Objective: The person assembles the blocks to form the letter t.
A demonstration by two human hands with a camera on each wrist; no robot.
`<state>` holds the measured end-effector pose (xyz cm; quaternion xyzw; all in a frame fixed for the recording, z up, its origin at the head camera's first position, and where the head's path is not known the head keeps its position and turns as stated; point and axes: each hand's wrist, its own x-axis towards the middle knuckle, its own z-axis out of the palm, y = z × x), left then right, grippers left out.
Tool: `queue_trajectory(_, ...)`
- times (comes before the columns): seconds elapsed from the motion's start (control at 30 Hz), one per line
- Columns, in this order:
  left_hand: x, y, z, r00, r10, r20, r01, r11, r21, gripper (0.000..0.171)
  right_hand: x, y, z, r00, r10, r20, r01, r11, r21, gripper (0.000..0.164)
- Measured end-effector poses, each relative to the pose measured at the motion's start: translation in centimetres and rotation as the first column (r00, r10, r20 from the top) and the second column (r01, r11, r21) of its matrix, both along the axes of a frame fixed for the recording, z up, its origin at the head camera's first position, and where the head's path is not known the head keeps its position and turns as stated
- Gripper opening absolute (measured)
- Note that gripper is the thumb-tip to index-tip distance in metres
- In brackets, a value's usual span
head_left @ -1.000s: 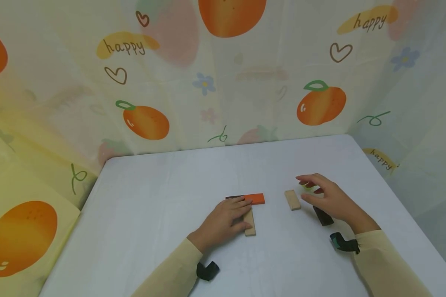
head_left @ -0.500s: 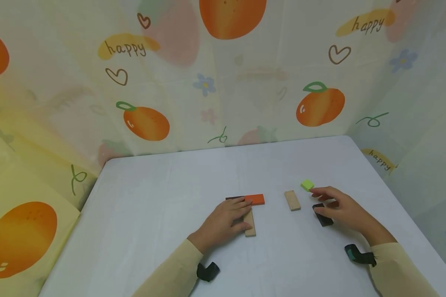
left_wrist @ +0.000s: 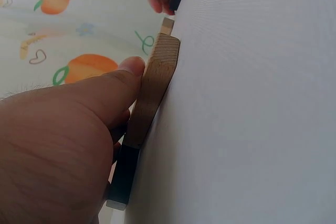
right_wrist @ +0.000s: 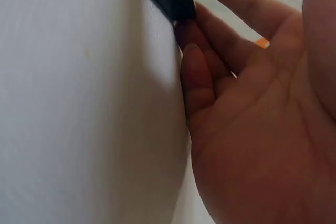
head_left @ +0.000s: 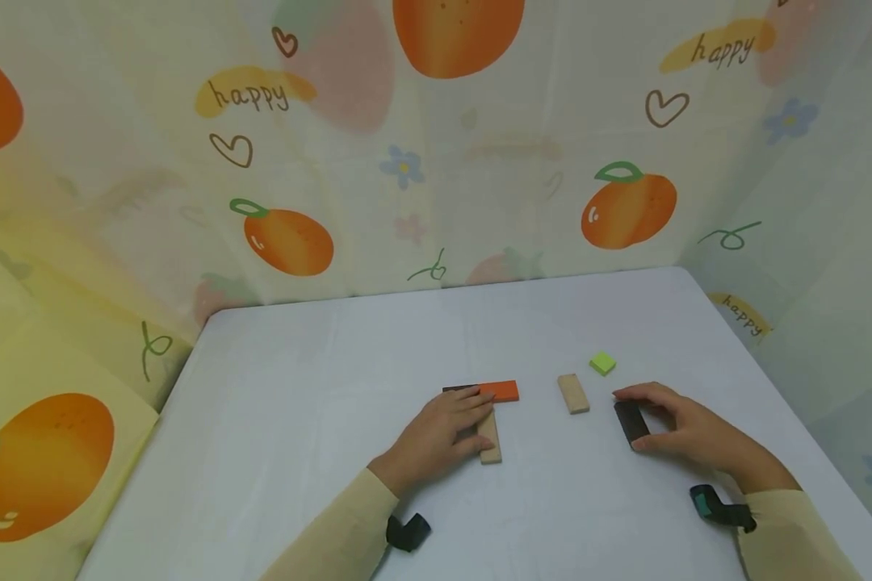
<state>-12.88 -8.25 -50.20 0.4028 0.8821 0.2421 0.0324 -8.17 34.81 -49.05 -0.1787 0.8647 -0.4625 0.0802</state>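
In the head view my left hand [head_left: 436, 436] lies over a group of flat blocks, its thumb on a wooden block [head_left: 490, 450]. An orange block [head_left: 504, 392] and the edge of a dark block [head_left: 456, 388] show past its fingertips. The left wrist view has the thumb against the wooden block's side, with a dark block [left_wrist: 124, 177] beside it; other parts are hidden by the hand. My right hand [head_left: 701, 432] spans a black block [head_left: 630, 424] flat on the table, fingers at its far end and thumb at its near end, pinching it.
Between the hands lies another wooden block [head_left: 573, 394]. A small lime-green block [head_left: 602, 363] is behind it to the right. The white table [head_left: 320, 363] reaches back to a curtain [head_left: 480, 186] printed with fruit.
My right hand has drawn back from the green block toward me and to the right, and now has its fingers and thumb at the black block's ends. The left hand stays in place.
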Motion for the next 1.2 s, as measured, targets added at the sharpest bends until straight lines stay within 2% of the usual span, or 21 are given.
queue_trajectory(0.17,0.0,0.0,-0.1,1.000,0.004,0.005,-0.004,1.000,-0.003,0.066,0.0,0.1,-0.1,0.998,0.044,-0.055,-0.044,0.999,0.008,0.066)
queue_trajectory(0.4,-0.1,0.0,-0.1,1.000,0.006,0.005,-0.006,1.000,0.010,0.065,-0.1,-0.2,0.1,0.999,-0.040,-0.016,0.041,0.996,0.078,0.066)
queue_trajectory(0.7,-0.2,0.1,-0.1,1.000,0.004,0.007,-0.004,1.000,0.015,0.066,-0.4,-0.4,0.4,0.990,-0.089,-0.112,0.104,0.984,0.142,0.062)
queue_trajectory(0.97,-0.1,0.1,0.1,1.000,0.003,0.012,-0.003,1.000,0.012,0.065,-0.8,-1.3,1.1,0.982,-0.111,-0.154,0.131,0.982,0.132,0.061)
queue_trajectory(1.2,0.0,0.0,0.2,1.000,-0.003,0.010,0.003,1.000,0.014,0.066,-1.7,-2.7,1.6,0.965,-0.080,-0.251,0.106,0.990,0.091,0.059)
